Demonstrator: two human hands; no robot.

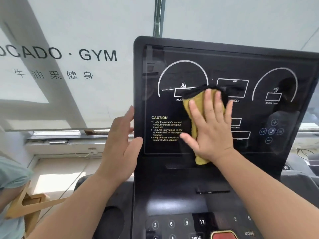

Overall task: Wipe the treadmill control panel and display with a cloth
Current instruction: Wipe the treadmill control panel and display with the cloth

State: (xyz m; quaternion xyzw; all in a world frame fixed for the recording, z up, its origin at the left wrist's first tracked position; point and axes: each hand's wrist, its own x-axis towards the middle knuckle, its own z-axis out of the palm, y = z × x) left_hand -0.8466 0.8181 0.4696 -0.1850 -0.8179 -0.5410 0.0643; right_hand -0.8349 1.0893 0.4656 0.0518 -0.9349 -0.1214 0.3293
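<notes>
The treadmill's black glossy display stands upright before me, with white gauge arcs and a CAUTION text at its lower left. My right hand lies flat on the middle of the display, fingers spread, pressing a yellow cloth with a black edge against the glass. My left hand holds the display's left edge, thumb on the front and fingers behind. Below lies the control panel with number keys 3, 6, 9, 12 and a red button.
A window blind with "GYM" lettering hangs behind the treadmill at left. A cup holder recess sits left of the panel. A wooden frame and a person's light sleeve are at the far left.
</notes>
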